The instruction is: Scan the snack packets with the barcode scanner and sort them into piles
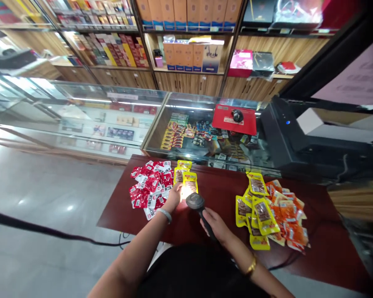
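My right hand (214,225) is closed around the handle of a dark handheld barcode scanner (195,201), whose head points at a yellow snack packet (190,186) lit by a bright glow. My left hand (175,194) pinches that packet's near edge, just above the dark red table (217,194). Two more yellow packets (182,170) lie just beyond it. A heap of red and white packets (149,186) lies left of my left hand. To the right sits a pile of yellow packets (257,209) and orange packets (287,219).
A glass display counter (202,128) runs behind the table, with a red mat (233,120) and a black mouse (237,115) on top. A black machine (301,136) stands at the right. Shelves of boxes (186,25) line the back wall. A black cable (49,231) crosses the grey floor.
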